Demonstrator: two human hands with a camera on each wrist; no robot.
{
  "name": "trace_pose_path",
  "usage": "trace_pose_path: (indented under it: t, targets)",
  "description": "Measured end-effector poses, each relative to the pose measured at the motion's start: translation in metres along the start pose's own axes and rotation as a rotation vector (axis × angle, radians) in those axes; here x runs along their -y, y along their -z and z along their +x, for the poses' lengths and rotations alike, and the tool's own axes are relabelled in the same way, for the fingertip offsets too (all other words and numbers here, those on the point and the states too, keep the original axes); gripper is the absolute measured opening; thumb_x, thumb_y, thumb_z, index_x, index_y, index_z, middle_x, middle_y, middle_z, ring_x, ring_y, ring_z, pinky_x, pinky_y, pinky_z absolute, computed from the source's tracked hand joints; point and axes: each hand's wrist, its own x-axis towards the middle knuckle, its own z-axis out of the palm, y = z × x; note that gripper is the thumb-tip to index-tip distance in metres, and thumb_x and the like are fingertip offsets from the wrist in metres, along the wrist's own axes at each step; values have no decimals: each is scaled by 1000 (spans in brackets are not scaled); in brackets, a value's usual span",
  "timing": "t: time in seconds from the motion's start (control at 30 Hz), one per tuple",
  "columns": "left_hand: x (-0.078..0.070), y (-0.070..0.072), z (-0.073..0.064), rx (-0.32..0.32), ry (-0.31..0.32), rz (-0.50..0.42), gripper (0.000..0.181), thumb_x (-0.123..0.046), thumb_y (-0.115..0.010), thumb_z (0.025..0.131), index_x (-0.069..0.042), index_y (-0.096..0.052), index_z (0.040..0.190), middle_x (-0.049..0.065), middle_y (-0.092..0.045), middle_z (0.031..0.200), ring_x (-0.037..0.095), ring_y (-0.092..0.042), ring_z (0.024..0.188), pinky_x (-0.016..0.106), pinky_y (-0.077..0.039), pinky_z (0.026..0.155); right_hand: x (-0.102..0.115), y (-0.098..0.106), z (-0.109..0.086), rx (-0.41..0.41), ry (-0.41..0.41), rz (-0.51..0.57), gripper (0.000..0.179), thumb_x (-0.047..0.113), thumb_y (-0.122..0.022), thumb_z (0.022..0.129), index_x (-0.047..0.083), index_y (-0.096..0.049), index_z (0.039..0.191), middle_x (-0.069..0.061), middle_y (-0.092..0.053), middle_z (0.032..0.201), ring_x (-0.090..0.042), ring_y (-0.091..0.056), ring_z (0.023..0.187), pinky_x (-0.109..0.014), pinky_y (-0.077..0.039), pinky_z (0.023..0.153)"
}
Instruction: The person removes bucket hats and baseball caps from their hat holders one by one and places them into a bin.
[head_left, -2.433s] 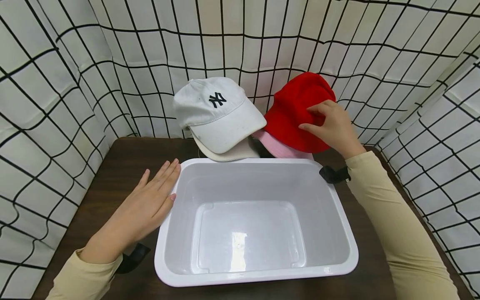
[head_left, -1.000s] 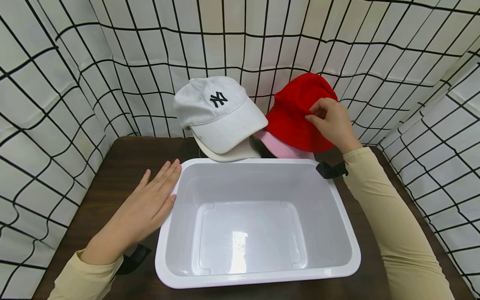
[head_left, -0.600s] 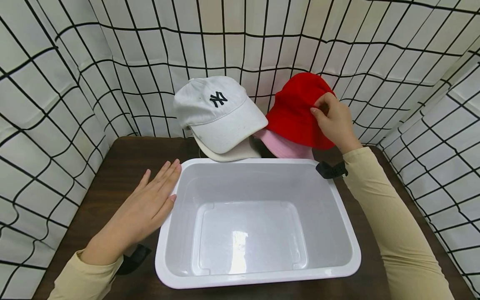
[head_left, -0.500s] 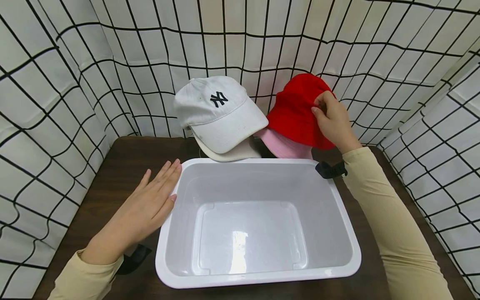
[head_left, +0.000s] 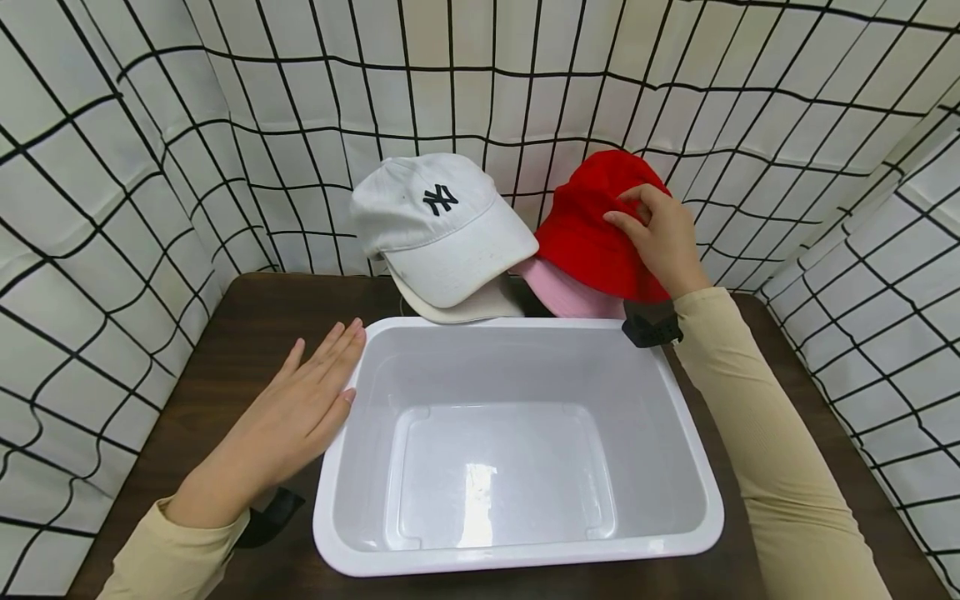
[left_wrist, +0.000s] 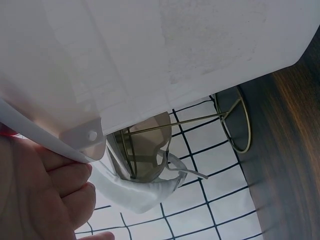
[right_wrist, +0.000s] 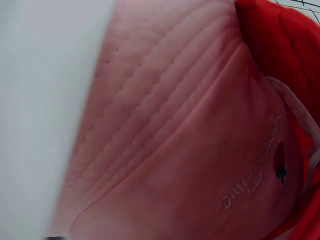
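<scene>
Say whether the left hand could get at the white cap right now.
Probably yes: the left hand rests against the basin, and the left side of the white cap looks unblocked.

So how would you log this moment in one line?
left hand: against white tub, fingers straight | right hand: at red hat, grip unclear | white tub: nothing inside | pink cap: partly hidden by red hat

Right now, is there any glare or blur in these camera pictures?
Head view: glare on the floor of the white tub; left wrist view: dim, the tub's side in shade; right wrist view: a blurred white shape at left, the pink cap dim but its stitching visible.
</scene>
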Motion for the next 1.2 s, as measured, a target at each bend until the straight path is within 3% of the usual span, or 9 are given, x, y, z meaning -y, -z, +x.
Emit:
trace_pose_path:
  t: [0.1,0.2,0.5,0.83,1.2]
  targets:
    - [0,1,0,2,4,0,57,-21,-39,100,0,-18,149,13,-16,156,26,-12,143,49,-2,113,1,0,0,-24,31,-20,28,17,-65,89,-3,-64,108,-16,-49,76,-23,-40,70,-27,-30,60]
    - [-1,1,0,9,6,0,58,-21,-39,100,0,-18,149,13,-17,155,27,-12,143,51,-3,113,2,-1,0,-43,65,-12,23,14,-62,91,-5,-64,104,-18,-54,87,-24,-43,77,-29,-33,64]
    - [0,1,0,11,7,0,58,-21,-39,100,0,-17,149,13,-17,155,27,-13,143,50,-2,113,1,-2,-1,-86,85,40,20,9,-52,96,-8,-55,108,-22,-57,109,-33,-50,100,-43,-43,89]
    - [0,1,0,9,1,8,58,-21,-39,100,0,-17,149,13,-16,156,27,-12,143,51,-3,113,-1,1,-1,-377,165,100,24,10,-48,98,-12,-53,106,-27,-55,105,-33,-51,99,-34,-40,84]
    - [-1,1,1,18,7,-4,58,-21,-39,100,-1,-17,150,12,-16,156,26,-12,143,50,-3,113,0,8,1,-556,163,128,28,16,-47,99,-11,-54,101,-24,-54,102,-29,-51,96,-25,-38,80]
